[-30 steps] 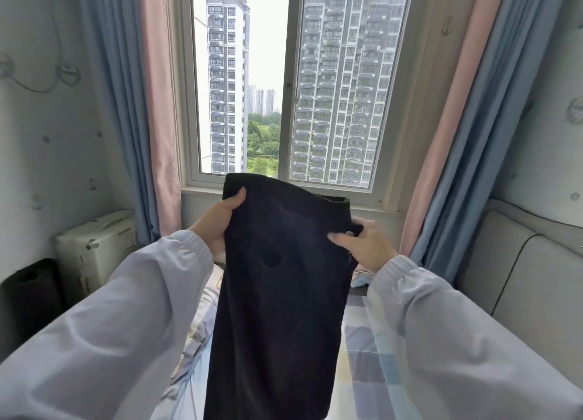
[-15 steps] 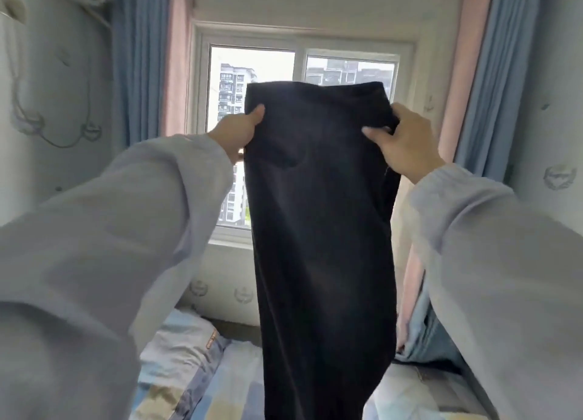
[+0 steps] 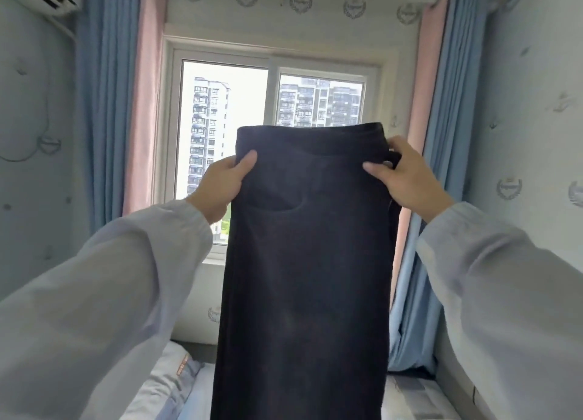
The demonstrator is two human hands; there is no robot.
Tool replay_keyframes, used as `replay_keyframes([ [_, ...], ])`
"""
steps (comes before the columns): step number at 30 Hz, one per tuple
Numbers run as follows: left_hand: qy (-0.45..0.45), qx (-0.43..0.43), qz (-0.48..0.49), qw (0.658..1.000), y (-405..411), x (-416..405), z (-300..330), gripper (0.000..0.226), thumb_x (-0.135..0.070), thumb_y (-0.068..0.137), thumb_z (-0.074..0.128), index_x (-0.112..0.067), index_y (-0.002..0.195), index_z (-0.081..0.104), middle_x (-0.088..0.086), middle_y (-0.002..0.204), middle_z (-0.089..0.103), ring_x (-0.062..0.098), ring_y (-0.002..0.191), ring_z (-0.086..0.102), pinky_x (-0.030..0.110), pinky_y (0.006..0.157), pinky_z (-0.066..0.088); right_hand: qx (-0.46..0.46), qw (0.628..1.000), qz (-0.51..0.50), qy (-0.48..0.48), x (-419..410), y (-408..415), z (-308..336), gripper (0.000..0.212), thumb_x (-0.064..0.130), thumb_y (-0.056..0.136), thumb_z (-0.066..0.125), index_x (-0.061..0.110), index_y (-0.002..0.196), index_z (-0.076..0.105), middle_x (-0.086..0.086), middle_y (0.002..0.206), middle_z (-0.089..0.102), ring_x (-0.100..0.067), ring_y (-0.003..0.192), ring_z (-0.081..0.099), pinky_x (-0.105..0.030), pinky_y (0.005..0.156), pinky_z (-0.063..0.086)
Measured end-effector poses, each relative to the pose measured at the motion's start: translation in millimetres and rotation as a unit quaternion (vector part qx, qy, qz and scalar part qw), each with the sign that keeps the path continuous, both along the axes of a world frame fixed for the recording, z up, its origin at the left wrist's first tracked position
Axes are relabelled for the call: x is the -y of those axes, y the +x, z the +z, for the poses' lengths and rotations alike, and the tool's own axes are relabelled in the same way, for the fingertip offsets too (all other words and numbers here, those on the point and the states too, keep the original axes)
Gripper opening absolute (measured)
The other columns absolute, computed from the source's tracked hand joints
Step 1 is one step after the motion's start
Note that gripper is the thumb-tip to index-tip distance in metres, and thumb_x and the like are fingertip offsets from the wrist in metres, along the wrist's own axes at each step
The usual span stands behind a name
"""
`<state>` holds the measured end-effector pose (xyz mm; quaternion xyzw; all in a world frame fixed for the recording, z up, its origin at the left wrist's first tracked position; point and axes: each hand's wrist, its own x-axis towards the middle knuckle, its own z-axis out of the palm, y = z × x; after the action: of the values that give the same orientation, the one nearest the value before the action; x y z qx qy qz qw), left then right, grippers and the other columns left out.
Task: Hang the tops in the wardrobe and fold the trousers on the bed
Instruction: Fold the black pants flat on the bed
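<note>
At frame centre, the left hand (image 3: 220, 188) and right hand (image 3: 407, 176) pinch the dark trousers (image 3: 303, 277) by the waistband, hanging above the bed (image 3: 189, 394).

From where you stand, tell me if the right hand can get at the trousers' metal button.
Probably yes: the right hand already grips the trousers at the waistband, and the button sits uncovered beside its thumb.

No text, brand or number can be read here. The laurel-wreath emblems (image 3: 354, 8) printed on the wallpaper above the window (image 3: 271, 82) carry a small line of lettering, too blurred to make out. An orange tag (image 3: 182, 365) on the bedding below the window is likewise illegible.
</note>
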<state>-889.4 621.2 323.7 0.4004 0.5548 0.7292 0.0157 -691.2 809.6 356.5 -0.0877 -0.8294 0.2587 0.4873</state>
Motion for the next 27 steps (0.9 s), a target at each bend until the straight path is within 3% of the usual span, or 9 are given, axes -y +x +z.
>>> replay_keyframes([
  [2, -0.033, -0.011, -0.001, 0.999, -5.0, 5.7, -19.5, 0.017, -0.031, 0.094, 0.055, -0.018, 0.094, 0.066, -0.005, 0.097, 0.071, 0.007, 0.084, 0.068, 0.025, 0.080, 0.054, 0.033, 0.999, 0.021, -0.017, 3.4, 2.3, -20.7, 0.036, 0.019, 0.090, 0.061, 0.028, 0.120, 0.044, 0.005, 0.115, 0.055, -0.013, 0.102, 0.056, -0.024, 0.087, 0.047],
  [5, -0.142, -0.034, -0.025, 0.989, -9.6, 14.4, -48.2, 0.014, -0.029, 0.095, 0.052, -0.023, 0.095, 0.064, -0.003, 0.108, 0.070, 0.012, 0.093, 0.068, 0.032, 0.088, 0.053, 0.124, 0.991, 0.017, -0.046, 4.2, 5.6, -45.2, 0.040, 0.017, 0.090, 0.060, 0.020, 0.128, 0.049, 0.007, 0.105, 0.057, -0.010, 0.094, 0.056, -0.017, 0.080, 0.042],
  [8, -0.187, -0.042, -0.070, 0.979, -3.1, 28.3, -55.5, 0.017, -0.026, 0.096, 0.049, -0.019, 0.096, 0.064, -0.007, 0.097, 0.073, 0.010, 0.088, 0.070, 0.027, 0.081, 0.056, 0.184, 0.980, 0.056, -0.055, 2.8, 14.4, -53.3, 0.031, 0.018, 0.090, 0.060, 0.019, 0.121, 0.058, 0.010, 0.099, 0.066, -0.009, 0.091, 0.063, -0.021, 0.085, 0.048],
  [13, -0.075, -0.052, -0.056, 0.994, 3.6, 35.4, 0.6, 0.020, -0.025, 0.095, 0.049, -0.013, 0.092, 0.064, -0.004, 0.085, 0.075, 0.011, 0.083, 0.071, 0.020, 0.067, 0.056, 0.091, 0.982, 0.163, -0.034, 0.3, 20.5, 2.6, 0.018, 0.030, 0.078, 0.065, 0.026, 0.095, 0.063, 0.020, 0.067, 0.067, 0.002, 0.070, 0.064, -0.021, 0.083, 0.051],
  [15, -0.039, -0.069, -0.021, 0.997, -5.0, 26.7, 11.4, 0.016, -0.028, 0.094, 0.052, -0.017, 0.093, 0.065, -0.006, 0.088, 0.075, 0.011, 0.087, 0.071, 0.024, 0.074, 0.056, 0.033, 0.990, 0.134, -0.012, -9.5, 6.9, 10.0, 0.013, 0.024, 0.084, 0.065, 0.025, 0.097, 0.061, 0.025, 0.063, 0.063, 0.006, 0.067, 0.060, -0.021, 0.082, 0.048],
  [17, -0.067, -0.089, 0.019, 0.994, -24.6, 14.6, -0.2, 0.012, -0.029, 0.092, 0.056, -0.022, 0.092, 0.066, -0.008, 0.093, 0.074, 0.013, 0.093, 0.069, 0.032, 0.086, 0.054, 0.039, 0.995, 0.088, 0.003, -22.4, -14.3, -1.5, 0.019, 0.017, 0.088, 0.062, 0.022, 0.107, 0.058, 0.029, 0.056, 0.058, 0.011, 0.060, 0.056, -0.013, 0.076, 0.043],
  [20, -0.134, -0.104, 0.067, 0.983, -50.0, -0.7, -39.5, 0.011, -0.026, 0.091, 0.059, -0.024, 0.101, 0.065, -0.004, 0.105, 0.070, 0.013, 0.098, 0.066, 0.035, 0.094, 0.050, 0.081, 0.997, 0.014, -0.001, -27.5, -44.1, -36.1, 0.026, 0.015, 0.085, 0.066, 0.025, 0.107, 0.058, 0.025, 0.073, 0.059, 0.011, 0.065, 0.056, -0.002, 0.069, 0.042],
  [24, -0.152, -0.125, 0.091, 0.976, -62.3, -2.4, -59.7, 0.026, -0.026, 0.091, 0.060, -0.019, 0.116, 0.062, -0.004, 0.108, 0.066, 0.018, 0.103, 0.063, 0.038, 0.096, 0.049, 0.066, 0.997, -0.040, -0.010, -18.1, -62.6, -59.0, 0.021, 0.014, 0.084, 0.067, 0.022, 0.102, 0.058, 0.006, 0.097, 0.061, -0.010, 0.089, 0.056, -0.018, 0.081, 0.043],
  [27, -0.120, -0.145, 0.087, 0.978, -63.5, 4.8, -44.6, 0.019, -0.024, 0.090, 0.061, -0.021, 0.109, 0.062, -0.005, 0.105, 0.067, 0.015, 0.099, 0.064, 0.038, 0.094, 0.051, 0.032, 0.997, -0.074, 0.014, -4.7, -58.5, -45.4, 0.027, 0.017, 0.086, 0.065, 0.017, 0.112, 0.057, 0.008, 0.102, 0.058, -0.009, 0.093, 0.053, -0.006, 0.070, 0.037],
])
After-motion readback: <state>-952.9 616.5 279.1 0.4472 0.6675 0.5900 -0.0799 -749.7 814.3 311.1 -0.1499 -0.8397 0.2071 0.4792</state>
